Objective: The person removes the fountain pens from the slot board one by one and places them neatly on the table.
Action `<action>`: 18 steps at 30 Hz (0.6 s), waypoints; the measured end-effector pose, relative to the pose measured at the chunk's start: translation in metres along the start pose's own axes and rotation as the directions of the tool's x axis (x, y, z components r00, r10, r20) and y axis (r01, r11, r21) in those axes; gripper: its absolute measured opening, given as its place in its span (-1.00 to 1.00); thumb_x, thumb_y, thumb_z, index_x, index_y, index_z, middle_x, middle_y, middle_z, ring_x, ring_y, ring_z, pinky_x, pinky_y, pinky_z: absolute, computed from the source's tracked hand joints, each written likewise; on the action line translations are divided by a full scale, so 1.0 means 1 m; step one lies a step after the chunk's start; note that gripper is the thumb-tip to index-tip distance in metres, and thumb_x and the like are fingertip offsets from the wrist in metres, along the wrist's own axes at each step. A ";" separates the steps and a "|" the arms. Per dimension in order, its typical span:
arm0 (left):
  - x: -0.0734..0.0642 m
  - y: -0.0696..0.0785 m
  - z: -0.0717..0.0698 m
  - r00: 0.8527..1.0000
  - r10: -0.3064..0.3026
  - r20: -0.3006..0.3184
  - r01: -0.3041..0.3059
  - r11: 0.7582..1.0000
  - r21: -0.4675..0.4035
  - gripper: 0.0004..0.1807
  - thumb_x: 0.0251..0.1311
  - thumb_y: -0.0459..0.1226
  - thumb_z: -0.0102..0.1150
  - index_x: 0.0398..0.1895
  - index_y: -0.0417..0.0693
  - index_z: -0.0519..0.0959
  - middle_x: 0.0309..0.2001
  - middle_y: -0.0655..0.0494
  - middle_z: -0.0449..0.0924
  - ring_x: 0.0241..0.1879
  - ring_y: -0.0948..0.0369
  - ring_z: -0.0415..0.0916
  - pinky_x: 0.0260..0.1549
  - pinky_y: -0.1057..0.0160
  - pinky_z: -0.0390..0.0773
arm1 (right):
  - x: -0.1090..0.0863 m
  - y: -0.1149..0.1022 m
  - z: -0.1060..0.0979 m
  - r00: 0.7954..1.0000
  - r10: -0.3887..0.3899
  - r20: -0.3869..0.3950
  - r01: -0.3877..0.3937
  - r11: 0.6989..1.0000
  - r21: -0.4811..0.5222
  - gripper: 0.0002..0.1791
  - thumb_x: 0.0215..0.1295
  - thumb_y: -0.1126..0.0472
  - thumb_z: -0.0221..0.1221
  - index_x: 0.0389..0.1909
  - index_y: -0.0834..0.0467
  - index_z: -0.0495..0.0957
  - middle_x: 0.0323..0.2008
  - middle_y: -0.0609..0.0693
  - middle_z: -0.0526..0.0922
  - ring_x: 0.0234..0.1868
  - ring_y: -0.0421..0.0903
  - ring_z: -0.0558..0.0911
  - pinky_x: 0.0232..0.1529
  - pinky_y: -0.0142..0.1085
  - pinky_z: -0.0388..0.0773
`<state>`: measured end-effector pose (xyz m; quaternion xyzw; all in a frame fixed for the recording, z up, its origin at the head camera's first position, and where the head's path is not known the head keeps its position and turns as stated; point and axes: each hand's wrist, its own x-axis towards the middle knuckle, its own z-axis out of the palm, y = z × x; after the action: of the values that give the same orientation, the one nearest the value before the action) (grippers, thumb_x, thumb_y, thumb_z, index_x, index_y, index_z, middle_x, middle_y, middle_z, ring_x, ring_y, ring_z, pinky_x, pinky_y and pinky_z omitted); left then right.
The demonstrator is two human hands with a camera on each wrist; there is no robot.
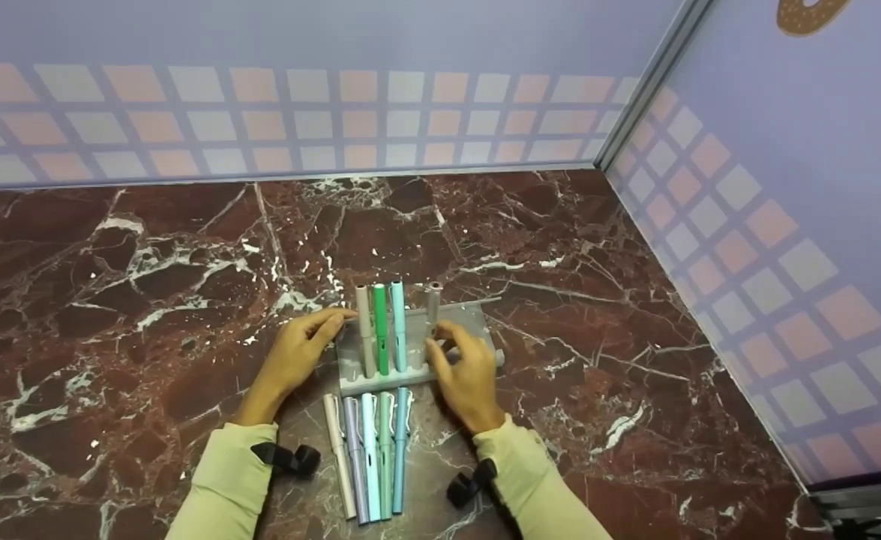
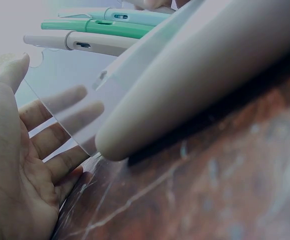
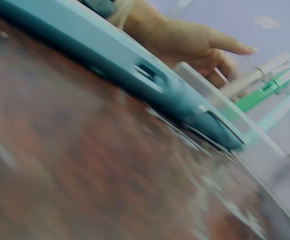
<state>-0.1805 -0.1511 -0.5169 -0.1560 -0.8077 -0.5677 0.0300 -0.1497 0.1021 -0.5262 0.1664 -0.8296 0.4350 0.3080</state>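
Observation:
A clear acrylic pen stand [image 1: 350,384] sits in front of me with a beige pen [image 1: 365,330], a green pen [image 1: 380,322] and a light blue pen [image 1: 398,322] leaning upright in its left part. My right hand [image 1: 470,367] pinches a grey-brown pen [image 1: 434,300] low on its barrel, over the stand's right part. At the stand's left edge is my left hand [image 1: 298,349]. Its fairly straight fingers [image 2: 65,120] show through the clear panel from behind, with the thumb apart by the edge.
Several capped pens lie side by side in front of the stand, among them a beige pen [image 1: 340,457], a purple pen [image 1: 355,457] and a blue pen [image 1: 401,450]. The marbled tabletop [image 1: 185,315] meets a back wall [image 1: 380,45] and a right wall [image 1: 822,150].

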 end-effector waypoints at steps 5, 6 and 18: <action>0.000 0.001 0.001 1.000 -0.010 0.001 0.010 1.000 -0.008 -0.71 0.49 -0.25 0.00 0.04 -0.14 0.68 -0.09 -0.12 0.72 -0.15 0.02 0.60 -0.09 0.20 0.53 | 0.005 0.016 -0.015 0.999 0.006 -0.042 -0.006 1.000 0.011 -0.78 0.17 0.42 0.36 -0.15 0.31 0.63 -0.34 0.12 0.76 -0.52 -0.06 0.69 -0.49 -0.44 0.61; 0.000 0.001 0.001 1.000 -0.013 0.002 0.013 1.000 -0.012 -0.71 0.49 -0.25 0.00 0.04 -0.13 0.68 -0.06 -0.12 0.72 -0.13 0.03 0.61 -0.07 0.20 0.53 | 0.005 0.019 -0.019 0.999 0.011 -0.048 -0.010 1.000 0.016 -0.78 0.17 0.43 0.36 -0.15 0.32 0.63 -0.35 0.12 0.76 -0.53 -0.06 0.69 -0.51 -0.43 0.61; -0.001 0.001 0.000 1.000 -0.002 -0.005 0.001 0.999 -0.041 -0.71 0.50 -0.27 -0.01 0.05 -0.14 0.68 -0.02 -0.11 0.71 -0.08 -0.01 0.64 -0.04 0.24 0.54 | 0.011 0.077 -0.086 0.976 0.138 -0.168 -0.161 0.978 -0.135 -0.81 0.22 0.35 0.37 -0.15 0.25 0.66 -0.31 0.12 0.77 -0.46 -0.04 0.70 -0.42 -0.34 0.63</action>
<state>-0.1792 -0.1513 -0.5164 -0.1544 -0.7959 -0.5847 0.0285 -0.1683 0.2163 -0.5295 0.0451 -0.8427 0.4062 0.3506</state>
